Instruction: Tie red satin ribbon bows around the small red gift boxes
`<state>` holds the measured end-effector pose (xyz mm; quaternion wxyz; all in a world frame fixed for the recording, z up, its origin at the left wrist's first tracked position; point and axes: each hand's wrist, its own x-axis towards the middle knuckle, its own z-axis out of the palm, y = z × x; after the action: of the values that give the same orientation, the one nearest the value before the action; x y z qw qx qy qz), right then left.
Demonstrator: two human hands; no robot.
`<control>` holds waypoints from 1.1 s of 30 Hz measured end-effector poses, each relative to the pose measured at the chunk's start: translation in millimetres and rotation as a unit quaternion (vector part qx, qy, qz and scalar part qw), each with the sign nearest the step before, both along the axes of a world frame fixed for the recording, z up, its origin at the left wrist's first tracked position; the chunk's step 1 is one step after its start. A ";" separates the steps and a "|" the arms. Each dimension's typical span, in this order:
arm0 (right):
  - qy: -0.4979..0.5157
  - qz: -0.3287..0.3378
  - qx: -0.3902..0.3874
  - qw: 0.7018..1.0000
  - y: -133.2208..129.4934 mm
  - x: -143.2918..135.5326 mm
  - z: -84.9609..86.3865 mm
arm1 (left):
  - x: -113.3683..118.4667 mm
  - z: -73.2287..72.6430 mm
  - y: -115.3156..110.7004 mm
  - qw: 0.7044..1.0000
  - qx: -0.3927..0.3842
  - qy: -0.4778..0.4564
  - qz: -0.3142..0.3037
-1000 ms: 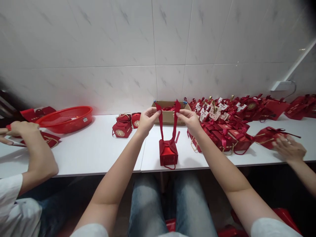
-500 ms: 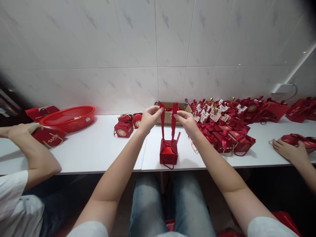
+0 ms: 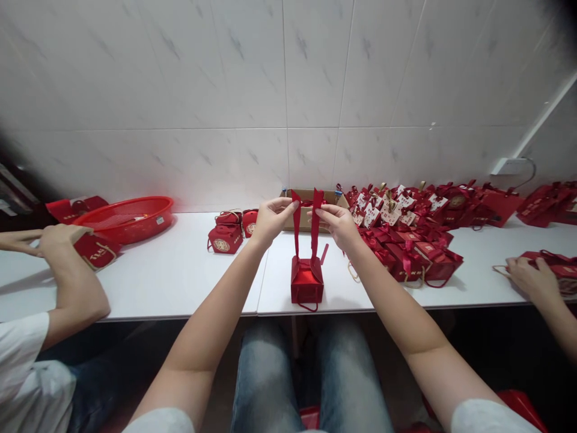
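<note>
A small red box (image 3: 307, 282) stands upright near the table's front edge, with a dark red cord loop at its front. Two ends of a red ribbon (image 3: 296, 234) rise from its top. My left hand (image 3: 274, 219) pinches the left end between thumb and fingers. The right ribbon end is pinched in my right hand (image 3: 334, 222), at about the same height. Both hands are above the box, a short gap apart. A short red strip (image 3: 324, 254) shows just behind the box, to its right.
Behind my hands is a cardboard box (image 3: 291, 222). Many red gift boxes (image 3: 408, 258) crowd the right side, some with white tags. Small red boxes (image 3: 225, 237) and a red basin (image 3: 135, 225) lie left. Other people's hands (image 3: 534, 278) work at both sides.
My right hand has shifted slightly left, bringing the ribbon ends a little closer together. The hand at the far right has moved over its red bag, and the left person's arm has shifted.
</note>
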<state>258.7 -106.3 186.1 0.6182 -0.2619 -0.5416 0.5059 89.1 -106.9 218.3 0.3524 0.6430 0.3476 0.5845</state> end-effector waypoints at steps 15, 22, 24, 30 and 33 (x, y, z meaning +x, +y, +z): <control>0.008 -0.003 -0.023 1.000 4.7 -2.8 2.4 | 9.6 3.7 1.0 0.999 0.024 0.018 -0.043; -0.027 -0.016 -0.001 1.000 2.6 -5.3 5.9 | 10.0 5.8 1.1 0.995 0.064 0.077 -0.016; -0.043 0.020 0.008 0.999 0.6 -3.3 7.5 | 9.7 6.8 -0.3 0.994 0.066 0.089 -0.008; -0.035 0.082 -0.044 0.995 -5.2 -0.1 14.3 | 11.1 2.5 -1.7 0.989 0.080 0.124 0.000; -0.015 0.125 -0.092 0.988 -2.6 1.0 10.8 | 10.6 -7.9 -2.4 0.989 0.055 0.127 -0.047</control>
<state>259.7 -108.9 196.9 0.5152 -0.2551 -0.5305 0.6230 99.7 -109.3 210.4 0.2968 0.7463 0.3261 0.4986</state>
